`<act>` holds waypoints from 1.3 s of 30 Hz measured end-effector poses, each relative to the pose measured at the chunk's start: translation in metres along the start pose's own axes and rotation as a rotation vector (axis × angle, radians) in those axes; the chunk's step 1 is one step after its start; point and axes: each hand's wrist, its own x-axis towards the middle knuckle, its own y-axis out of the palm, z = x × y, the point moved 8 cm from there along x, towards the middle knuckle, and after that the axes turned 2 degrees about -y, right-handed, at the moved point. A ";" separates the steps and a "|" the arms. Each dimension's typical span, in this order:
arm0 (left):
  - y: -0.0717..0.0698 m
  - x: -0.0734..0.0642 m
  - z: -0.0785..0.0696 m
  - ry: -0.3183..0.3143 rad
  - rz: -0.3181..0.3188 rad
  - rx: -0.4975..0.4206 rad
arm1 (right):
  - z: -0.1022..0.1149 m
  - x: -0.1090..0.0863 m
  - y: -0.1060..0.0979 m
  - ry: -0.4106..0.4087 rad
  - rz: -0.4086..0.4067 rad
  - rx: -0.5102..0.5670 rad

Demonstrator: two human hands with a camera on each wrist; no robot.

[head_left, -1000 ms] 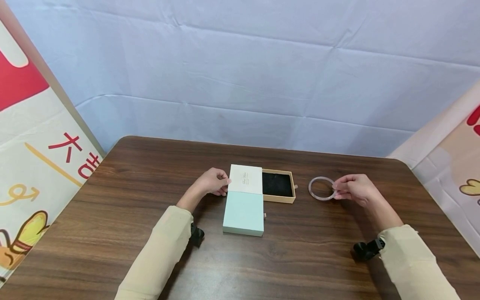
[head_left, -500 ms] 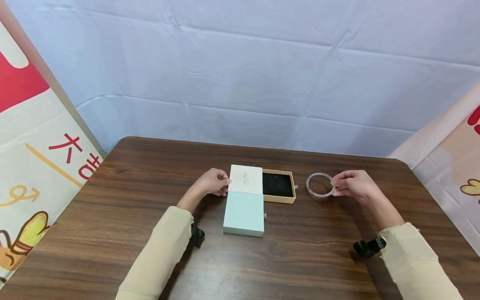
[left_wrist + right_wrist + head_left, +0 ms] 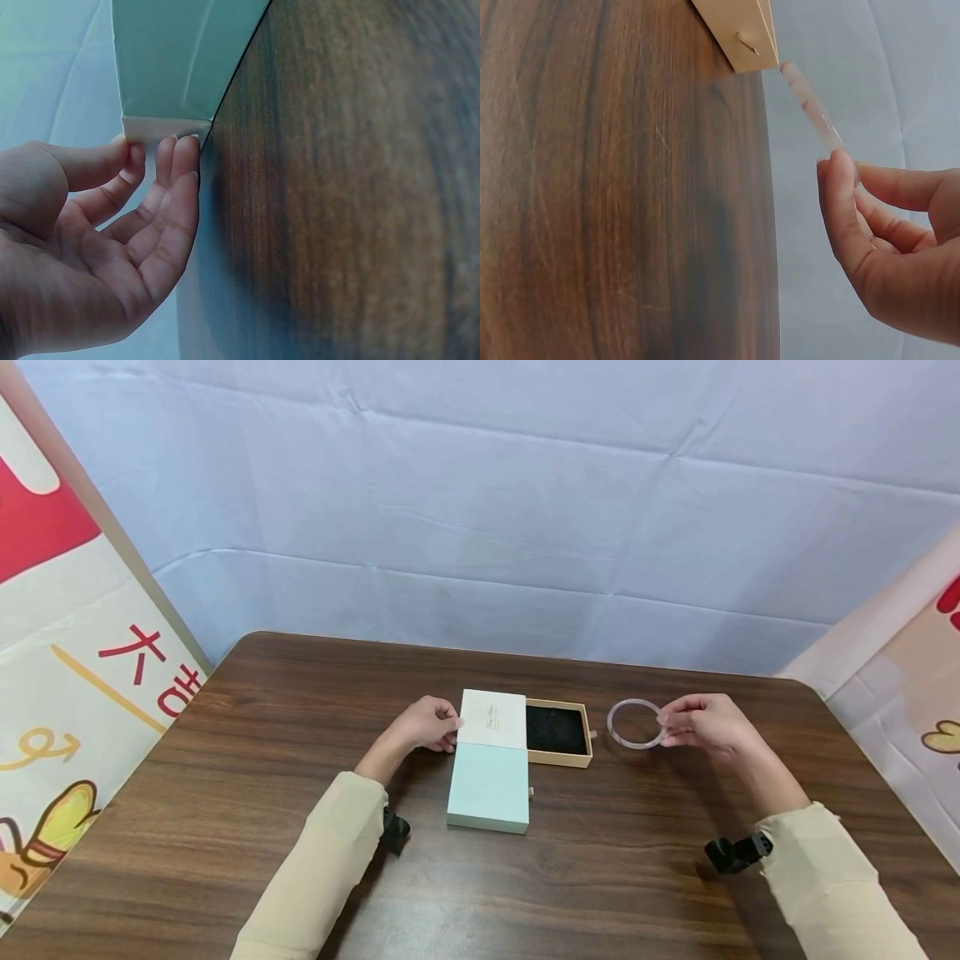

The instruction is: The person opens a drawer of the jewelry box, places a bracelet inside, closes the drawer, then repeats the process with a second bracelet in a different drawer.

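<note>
My right hand (image 3: 705, 722) pinches a pale translucent bangle (image 3: 637, 746) between thumb and fingers, lifted over the table to the right of a jewelry box. In the right wrist view the bangle (image 3: 814, 109) appears nearly edge-on, its far end close to the box corner. The box has a white section (image 3: 491, 718) behind a mint-green section (image 3: 489, 785). A cream drawer (image 3: 558, 760) lined with a black pad (image 3: 555, 729) sticks out rightward from the white section. My left hand (image 3: 429, 723) holds the white section's left edge, thumb at its upper edge and fingertips against its side.
The brown wooden table (image 3: 600, 877) carries the box. A small ribbon tab (image 3: 531, 792) pokes from the mint section's right side. Behind the table hangs a pale blue cloth (image 3: 480, 510), and printed panels (image 3: 90, 710) stand at both sides.
The right hand has moved the bangle slightly left and away from me, nearer the drawer. My left hand and the box have stayed in place.
</note>
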 end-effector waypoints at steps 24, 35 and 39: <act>0.000 0.000 0.001 -0.001 -0.003 0.000 | 0.015 0.006 0.034 -0.037 0.021 0.045; 0.000 -0.001 0.000 0.005 -0.008 0.003 | 0.014 0.012 0.047 -0.033 0.020 0.027; -0.001 -0.001 0.000 0.006 -0.009 0.007 | 0.014 0.013 0.051 -0.027 0.025 0.007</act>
